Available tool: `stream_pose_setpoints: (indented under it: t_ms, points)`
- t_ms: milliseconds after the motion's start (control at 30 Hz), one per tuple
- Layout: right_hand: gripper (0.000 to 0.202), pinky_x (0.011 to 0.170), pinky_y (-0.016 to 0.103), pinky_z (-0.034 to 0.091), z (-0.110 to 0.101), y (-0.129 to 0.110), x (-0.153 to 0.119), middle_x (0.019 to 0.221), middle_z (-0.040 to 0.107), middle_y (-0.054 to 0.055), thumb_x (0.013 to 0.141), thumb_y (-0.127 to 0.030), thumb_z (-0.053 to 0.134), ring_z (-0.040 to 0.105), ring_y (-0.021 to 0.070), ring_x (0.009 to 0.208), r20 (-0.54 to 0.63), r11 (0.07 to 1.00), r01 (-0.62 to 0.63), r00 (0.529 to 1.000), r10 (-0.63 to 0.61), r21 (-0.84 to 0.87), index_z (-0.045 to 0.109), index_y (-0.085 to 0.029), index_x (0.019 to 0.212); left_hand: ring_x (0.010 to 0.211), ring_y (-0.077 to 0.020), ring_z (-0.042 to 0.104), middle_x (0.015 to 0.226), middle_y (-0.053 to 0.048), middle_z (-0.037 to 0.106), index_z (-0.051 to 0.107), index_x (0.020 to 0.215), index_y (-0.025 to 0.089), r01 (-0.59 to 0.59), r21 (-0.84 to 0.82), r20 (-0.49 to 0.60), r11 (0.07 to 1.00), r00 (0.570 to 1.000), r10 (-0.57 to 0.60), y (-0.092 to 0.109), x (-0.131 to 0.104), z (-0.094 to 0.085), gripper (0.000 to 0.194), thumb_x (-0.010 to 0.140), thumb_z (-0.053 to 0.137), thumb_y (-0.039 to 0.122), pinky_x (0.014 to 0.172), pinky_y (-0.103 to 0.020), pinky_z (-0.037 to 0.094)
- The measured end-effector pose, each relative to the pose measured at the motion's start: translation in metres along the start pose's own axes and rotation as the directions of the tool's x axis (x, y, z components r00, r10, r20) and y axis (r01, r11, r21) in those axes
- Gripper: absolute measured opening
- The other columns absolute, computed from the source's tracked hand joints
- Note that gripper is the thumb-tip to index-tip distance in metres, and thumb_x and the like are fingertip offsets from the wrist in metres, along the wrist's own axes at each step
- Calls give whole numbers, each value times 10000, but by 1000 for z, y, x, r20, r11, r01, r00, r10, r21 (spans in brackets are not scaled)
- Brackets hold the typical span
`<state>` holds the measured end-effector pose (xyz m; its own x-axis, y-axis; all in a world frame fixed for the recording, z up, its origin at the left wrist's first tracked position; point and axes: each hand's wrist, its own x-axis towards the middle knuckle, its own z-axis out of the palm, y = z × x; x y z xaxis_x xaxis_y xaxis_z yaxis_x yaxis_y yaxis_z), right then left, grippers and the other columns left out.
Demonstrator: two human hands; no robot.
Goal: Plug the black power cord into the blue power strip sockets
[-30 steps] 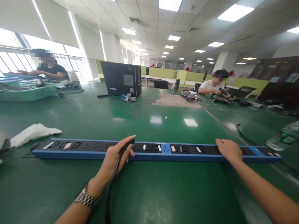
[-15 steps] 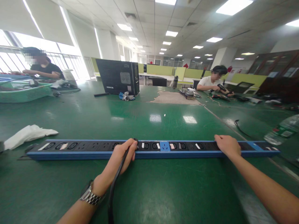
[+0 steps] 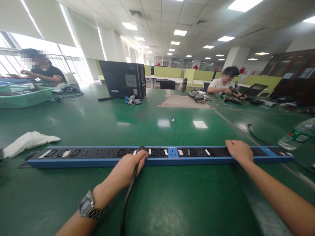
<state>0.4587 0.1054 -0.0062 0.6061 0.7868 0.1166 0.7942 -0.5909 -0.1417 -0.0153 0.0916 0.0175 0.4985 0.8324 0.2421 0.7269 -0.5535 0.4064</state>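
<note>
So the left hand (image 3: 129,168) has its fingers closed round a chunky black plug (image 3: 141,149), pinched right at the sockets, probably because holding the body gives better control than the cable. Can't tell if it's seated, the fingers hide that bit. The thick black cable (image 3: 126,200) hangs off toward the person, so it's kept off the socket face. The right hand (image 3: 240,151) is palm-down across the long blue-and-black power strip (image 3: 157,162), I'd guess to stop it sliding; can't tell how tight, fingers are mostly hidden. The strip lies flat, sockets up, crosswise on the glossy green table (image 3: 197,196), which puts the outlets facing the hands. Further out there's a crumpled white cloth or tissue (image 3: 31,141) near its left end and a clear plastic bottle with a green label (image 3: 295,134) by the right end
</note>
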Motion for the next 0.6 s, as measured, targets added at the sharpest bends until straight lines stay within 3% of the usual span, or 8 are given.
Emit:
stream_pose_setpoints:
  t_ms: [167, 300, 467, 533, 600]
  points:
    - [533, 594, 333, 362, 1, 0, -1, 977, 716, 152, 852, -464, 306, 634, 305, 847, -13, 1000, 3, 1000, -3, 13, 774, -212, 890, 521, -102, 517, 611, 36, 563, 592, 1005, 194, 52, -263, -28, 963, 998, -62, -4, 0, 14, 316, 973, 365, 413, 514, -202, 379]
    - [534, 596, 332, 365, 0, 0, -2, 980, 717, 159, 862, -452, 303, 645, 310, 858, -23, 1000, 16, 1000, -16, 8, 774, -202, 880, 419, -97, 492, 524, 52, 546, 584, 1016, 178, 114, -457, -24, 882, 990, -140, 3, 0, 14, 319, 950, 423, 445, 435, -197, 384]
    - [529, 617, 341, 386, -1, -2, -1, 1004, 716, 155, 861, -449, 299, 647, 320, 880, -9, 1000, 2, 1000, -2, -12, 771, -213, 887, 671, -144, 663, 794, -63, 724, 559, 1014, 168, -55, -735, -162, 675, 982, -96, 50, 17, 10, 307, 952, 429, 440, 524, -210, 506]
    - [527, 618, 342, 391, -1, -3, 0, 1010, 716, 157, 855, -460, 308, 649, 323, 881, -7, 1000, -19, 1000, 19, -12, 771, -216, 909, 757, -163, 686, 928, -100, 737, 557, 1066, 171, -64, -791, -104, 609, 994, -32, 71, 28, 22, 328, 950, 434, 451, 506, -203, 510]
    - [533, 615, 344, 394, -1, -3, 0, 1008, 717, 158, 858, -458, 298, 650, 323, 873, 4, 999, -29, 1000, 29, -18, 771, -218, 915, 750, -165, 689, 995, -123, 727, 554, 1093, 167, -2, -818, -49, 575, 997, -67, 86, 38, 40, 364, 946, 432, 477, 440, -180, 476]
